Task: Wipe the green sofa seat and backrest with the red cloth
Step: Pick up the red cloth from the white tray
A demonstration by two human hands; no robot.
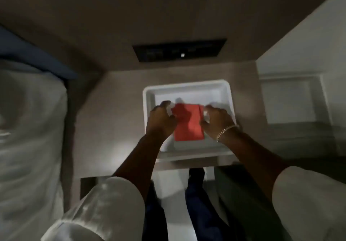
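The red cloth (189, 124), folded into a rectangle, lies in a white tray (148, 98) on a small grey table. My left hand (161, 119) grips the cloth's upper left edge. On the upper right edge my right hand (217, 120), with a gold bracelet at the wrist, closes its fingers on the cloth. Both arms reach forward from white short sleeves. No green sofa is in view.
A bed with white bedding (31, 128) and a blue headboard (28, 53) runs along the left. A dark switch panel (179, 52) sits on the wall behind the table. A white cabinet or shelf (292, 98) stands to the right. Pale floor shows below.
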